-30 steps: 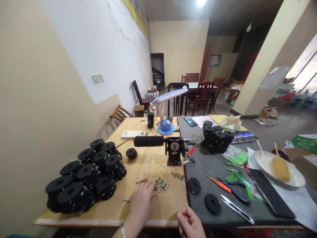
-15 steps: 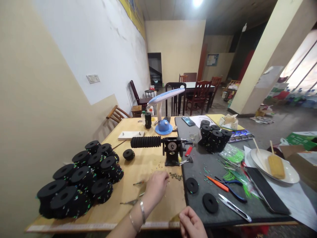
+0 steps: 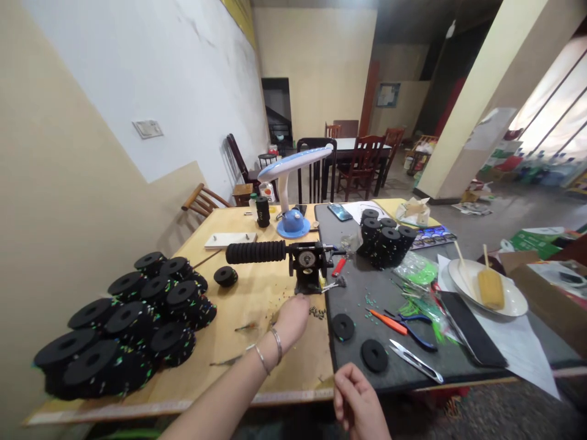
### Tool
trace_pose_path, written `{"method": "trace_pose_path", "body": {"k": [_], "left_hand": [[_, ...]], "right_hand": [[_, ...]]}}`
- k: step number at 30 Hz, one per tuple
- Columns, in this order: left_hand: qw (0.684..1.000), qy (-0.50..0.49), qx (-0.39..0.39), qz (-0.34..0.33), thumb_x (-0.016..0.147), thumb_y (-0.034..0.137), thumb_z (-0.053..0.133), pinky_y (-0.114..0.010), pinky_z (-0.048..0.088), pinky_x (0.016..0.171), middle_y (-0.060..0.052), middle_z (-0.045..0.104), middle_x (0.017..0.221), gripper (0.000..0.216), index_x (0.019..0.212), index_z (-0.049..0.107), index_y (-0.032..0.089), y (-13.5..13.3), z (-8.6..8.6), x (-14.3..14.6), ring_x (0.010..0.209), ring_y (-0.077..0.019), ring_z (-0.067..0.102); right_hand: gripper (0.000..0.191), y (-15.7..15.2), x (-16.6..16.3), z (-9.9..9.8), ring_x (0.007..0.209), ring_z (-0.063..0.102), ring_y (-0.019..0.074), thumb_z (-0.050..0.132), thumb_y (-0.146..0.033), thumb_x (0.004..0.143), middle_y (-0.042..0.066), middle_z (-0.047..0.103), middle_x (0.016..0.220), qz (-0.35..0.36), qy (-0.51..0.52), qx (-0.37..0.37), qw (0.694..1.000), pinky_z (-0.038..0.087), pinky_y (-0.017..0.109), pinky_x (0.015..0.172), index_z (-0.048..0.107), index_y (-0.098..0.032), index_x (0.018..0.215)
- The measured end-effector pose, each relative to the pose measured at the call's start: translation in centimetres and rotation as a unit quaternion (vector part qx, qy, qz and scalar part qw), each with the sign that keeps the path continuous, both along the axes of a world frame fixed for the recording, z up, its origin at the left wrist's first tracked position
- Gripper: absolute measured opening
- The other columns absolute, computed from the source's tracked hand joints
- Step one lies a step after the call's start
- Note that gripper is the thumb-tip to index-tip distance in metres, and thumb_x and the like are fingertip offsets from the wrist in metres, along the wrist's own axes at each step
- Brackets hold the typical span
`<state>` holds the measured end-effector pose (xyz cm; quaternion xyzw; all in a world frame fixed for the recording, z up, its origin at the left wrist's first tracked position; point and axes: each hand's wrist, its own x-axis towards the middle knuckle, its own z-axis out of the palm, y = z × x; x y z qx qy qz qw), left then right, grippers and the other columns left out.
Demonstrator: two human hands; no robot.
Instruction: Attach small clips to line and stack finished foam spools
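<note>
**Small dark parts (image 3: 316,313) are lying within a hand's sweep**

I'm watching the left hand (image 3: 292,319) sitting just beside the base of the black winder (image 3: 307,284). Its fingers are hidden, so I can't tell whether it's gripping anything. The parts are lying loose on the wooden table (image 3: 298,366), and one careless brush could be scattering them. The right hand (image 3: 358,403) is hanging open and empty below the table's front edge.

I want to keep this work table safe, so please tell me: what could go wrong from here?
The left hand is very close to the small dark pieces, so it could brush and scatter them. The right hand is near the steel thread snips, and their sharp blades might nick it.
</note>
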<state>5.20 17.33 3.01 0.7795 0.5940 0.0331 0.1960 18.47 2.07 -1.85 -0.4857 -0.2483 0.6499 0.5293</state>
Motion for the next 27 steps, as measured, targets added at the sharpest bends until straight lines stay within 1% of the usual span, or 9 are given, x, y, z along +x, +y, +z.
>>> {"method": "trace_pose_path", "body": {"k": [4, 7, 9, 12, 15, 18, 21, 24, 27], "left_hand": [[0.999, -0.053, 0.005, 0.008, 0.091, 0.029, 0.058, -0.045, 0.053, 0.085, -0.009, 0.062, 0.120, 0.029, 0.117, 0.059, 0.017, -0.4, 0.2, -0.4, 0.101, -0.0236, 0.063], [0.992, -0.127, 0.013, 0.018, 0.091, 0.016, 0.051, -0.045, 0.046, 0.089, -0.013, 0.066, 0.105, 0.016, 0.101, 0.064, 0.013, -1.3, 1.0, -1.4, 0.101, -0.0266, 0.060], [0.981, -0.192, 0.016, 0.024, 0.091, 0.013, 0.046, -0.041, 0.044, 0.088, -0.013, 0.066, 0.098, 0.017, 0.094, 0.063, 0.015, -2.6, 1.5, -2.2, 0.097, -0.0253, 0.059], [0.955, -0.294, -0.009, 0.031, 0.091, 0.021, 0.047, -0.030, 0.048, 0.077, -0.007, 0.066, 0.090, 0.012, 0.096, 0.058, 0.018, -5.6, 1.6, -3.3, 0.085, -0.0189, 0.061], [0.921, -0.376, -0.069, 0.071, 0.090, 0.023, 0.045, -0.023, 0.046, 0.058, -0.002, 0.062, 0.073, 0.012, 0.093, 0.055, 0.016, -9.3, 0.4, -4.1, 0.066, -0.0147, 0.060], [0.706, -0.623, -0.245, 0.232, 0.079, 0.027, 0.067, -0.020, 0.041, 0.055, 0.001, 0.060, 0.070, 0.015, 0.084, 0.058, 0.016, -12.7, -1.3, -4.9, 0.062, -0.0111, 0.057], [0.545, -0.701, -0.330, 0.321, 0.068, 0.024, 0.081, -0.019, 0.041, 0.056, 0.001, 0.064, 0.068, 0.023, 0.078, 0.062, 0.015, -14.7, -2.4, -5.7, 0.064, -0.0112, 0.060], [0.448, -0.742, -0.357, 0.347, 0.069, 0.019, 0.081, -0.022, 0.045, 0.063, -0.003, 0.070, 0.074, 0.018, 0.078, 0.067, 0.013, -15.4, -3.0, -6.4, 0.070, -0.0141, 0.065], [0.399, -0.766, -0.363, 0.349, 0.074, 0.013, 0.077, -0.026, 0.048, 0.071, -0.007, 0.073, 0.077, 0.008, 0.077, 0.070, 0.010, -15.7, -3.5, -6.7, 0.075, -0.0171, 0.068]], "right_hand": [[0.054, -0.6, 0.4, 0.6, 0.035, 0.035, 0.0031, 0.080, -0.063, 0.058, -0.009, 0.048, 0.043, -0.039, 0.006, -0.007, 0.999, 0.022, 0.012, 0.033, 0.050, -0.019, 0.065], [0.054, -1.2, 0.5, 0.4, 0.034, 0.032, 0.0026, 0.080, -0.063, 0.058, -0.010, 0.047, 0.042, -0.043, 0.005, -0.016, 0.999, 0.020, 0.012, 0.034, 0.050, -0.019, 0.066], [0.054, -1.6, 0.4, 0.1, 0.034, 0.031, 0.0024, 0.079, -0.064, 0.059, -0.010, 0.046, 0.042, -0.033, -0.003, -0.020, 0.999, 0.020, 0.012, 0.034, 0.049, -0.019, 0.066], [0.053, -2.0, -0.3, -0.1, 0.034, 0.033, 0.0028, 0.075, -0.065, 0.063, -0.010, 0.047, 0.043, 0.006, -0.031, -0.012, 0.999, 0.020, 0.013, 0.035, 0.048, -0.020, 0.067], [0.053, -2.3, -1.4, -0.3, 0.034, 0.034, 0.0037, 0.069, -0.069, 0.068, -0.009, 0.048, 0.043, 0.082, -0.052, 0.014, 0.995, 0.023, 0.015, 0.036, 0.048, -0.020, 0.068], [0.053, -2.3, -2.9, -0.8, 0.033, 0.032, 0.0041, 0.064, -0.071, 0.070, -0.009, 0.047, 0.042, 0.139, -0.064, 0.044, 0.987, 0.025, 0.016, 0.037, 0.048, -0.020, 0.069], [0.052, -2.1, -4.4, -1.3, 0.034, 0.029, 0.0042, 0.063, -0.070, 0.072, -0.009, 0.048, 0.043, 0.178, -0.070, 0.067, 0.979, 0.022, 0.017, 0.038, 0.048, -0.021, 0.070], [0.049, -1.8, -5.6, -1.5, 0.037, 0.031, 0.0051, 0.064, -0.066, 0.074, -0.010, 0.046, 0.044, 0.209, -0.071, 0.082, 0.972, 0.022, 0.018, 0.039, 0.047, -0.021, 0.069], [0.046, -1.6, -6.5, -1.4, 0.038, 0.033, 0.0057, 0.066, -0.062, 0.074, -0.010, 0.043, 0.044, 0.217, -0.077, 0.088, 0.969, 0.024, 0.018, 0.040, 0.046, -0.021, 0.067]]}}
